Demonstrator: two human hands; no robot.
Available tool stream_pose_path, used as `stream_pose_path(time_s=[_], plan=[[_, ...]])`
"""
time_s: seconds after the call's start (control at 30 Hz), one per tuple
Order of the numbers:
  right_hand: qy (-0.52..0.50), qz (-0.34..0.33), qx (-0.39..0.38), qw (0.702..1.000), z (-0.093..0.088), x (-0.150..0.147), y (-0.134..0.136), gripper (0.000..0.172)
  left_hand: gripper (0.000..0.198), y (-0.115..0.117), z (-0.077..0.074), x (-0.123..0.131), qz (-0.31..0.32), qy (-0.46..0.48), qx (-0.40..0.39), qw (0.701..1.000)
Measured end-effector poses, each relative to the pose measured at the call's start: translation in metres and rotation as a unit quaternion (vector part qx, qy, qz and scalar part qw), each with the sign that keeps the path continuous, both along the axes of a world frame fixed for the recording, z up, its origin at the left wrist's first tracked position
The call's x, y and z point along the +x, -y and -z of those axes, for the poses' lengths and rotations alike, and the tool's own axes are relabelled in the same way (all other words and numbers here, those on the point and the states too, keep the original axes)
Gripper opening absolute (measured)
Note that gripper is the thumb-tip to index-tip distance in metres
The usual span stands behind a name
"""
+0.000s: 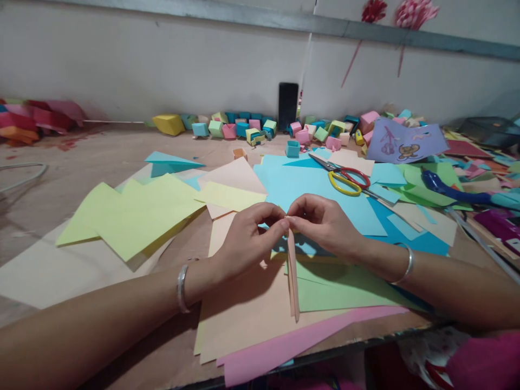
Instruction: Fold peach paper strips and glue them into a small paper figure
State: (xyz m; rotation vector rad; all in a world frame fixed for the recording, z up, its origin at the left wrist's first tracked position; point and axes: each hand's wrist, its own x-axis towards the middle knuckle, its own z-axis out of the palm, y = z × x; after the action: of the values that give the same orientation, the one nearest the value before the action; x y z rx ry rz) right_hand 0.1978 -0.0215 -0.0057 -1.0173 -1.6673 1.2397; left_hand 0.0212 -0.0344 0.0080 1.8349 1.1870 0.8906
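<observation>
My left hand [247, 238] and my right hand [323, 222] meet over the middle of the table. Both pinch the top end of a narrow peach paper strip [293, 281], which hangs down toward me, folded lengthwise. Each wrist wears a silver bangle. Under the hands lie a peach sheet [247, 319], a light green sheet [341, 287] and a pink sheet [292, 346]. A large blue sheet [300, 184] lies just beyond my fingers.
Yellow-green sheets [134, 216] spread at the left. Scissors with yellow and red handles [345, 179] rest on the blue paper. A row of small folded paper boxes [260, 130] and a black phone [288, 105] stand along the wall. Paper scraps and tools crowd the right side.
</observation>
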Motion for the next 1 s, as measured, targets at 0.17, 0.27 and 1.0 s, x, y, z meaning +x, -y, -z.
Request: stream_pose_path(time_s=[0.17,0.27,1.0], plan=[[0.014,0.000,0.007,1.000,0.002,0.000,-0.001,0.015,0.013,0.000,-0.003,0.001,-0.009,-0.016,-0.002,1.000],[0.028,0.000,0.007,1.000,0.000,0.001,-0.001,0.016,0.013,-0.001,-0.002,0.001,-0.016,-0.018,-0.006,1.000],[0.130,0.034,0.099,0.986,-0.008,0.001,0.004,0.011,0.009,0.002,0.008,0.003,-0.010,-0.028,0.044,0.999]])
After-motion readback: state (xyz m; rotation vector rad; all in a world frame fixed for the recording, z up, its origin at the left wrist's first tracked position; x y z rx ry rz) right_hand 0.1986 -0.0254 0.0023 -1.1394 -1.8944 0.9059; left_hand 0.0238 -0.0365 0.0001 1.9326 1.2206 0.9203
